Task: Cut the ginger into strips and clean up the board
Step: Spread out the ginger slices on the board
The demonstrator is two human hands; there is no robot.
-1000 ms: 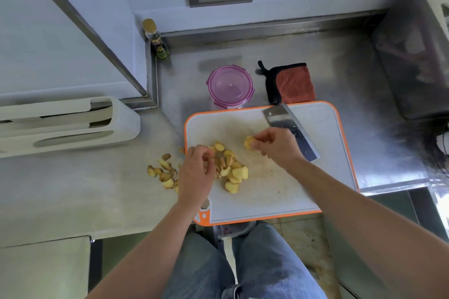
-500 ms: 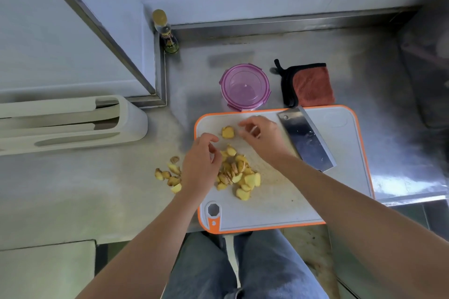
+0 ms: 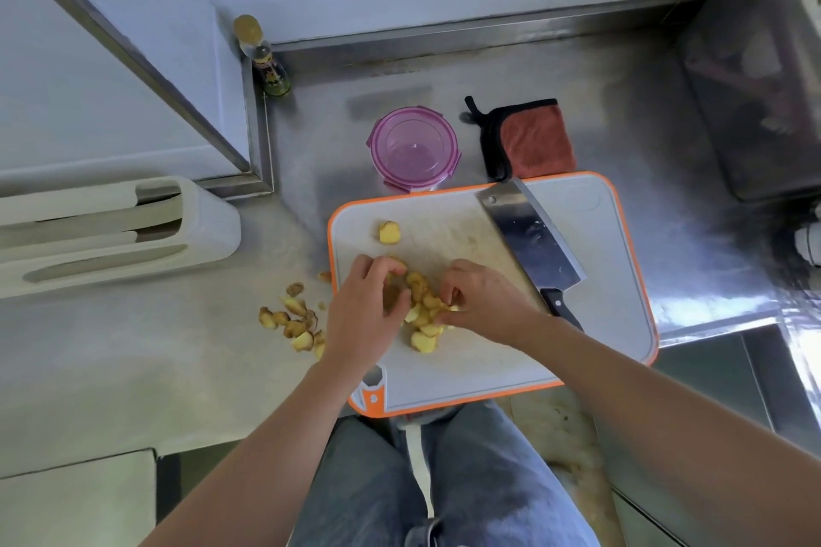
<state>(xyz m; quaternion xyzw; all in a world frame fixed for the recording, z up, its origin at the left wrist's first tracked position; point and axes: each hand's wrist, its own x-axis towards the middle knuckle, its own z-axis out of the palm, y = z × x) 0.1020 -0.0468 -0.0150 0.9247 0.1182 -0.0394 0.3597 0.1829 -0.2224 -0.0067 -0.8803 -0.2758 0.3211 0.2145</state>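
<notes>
Steel tabletop point(image 3: 133, 369), orange-rimmed cutting board point(image 3: 488, 369): my left hand point(image 3: 364, 315) and right hand point(image 3: 484, 302) each curl fingers round ginger slices point(image 3: 422, 340) heaped mid-board. I judge I'm stacking slices; next I must take the cleaver point(image 3: 528, 240) lying beside them.

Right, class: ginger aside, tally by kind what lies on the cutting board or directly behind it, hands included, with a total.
Hands, left hand and right hand: 2
Cleaver: 1
Purple container: 1
Cloth: 1
Total: 5
Ginger not counted.
</notes>
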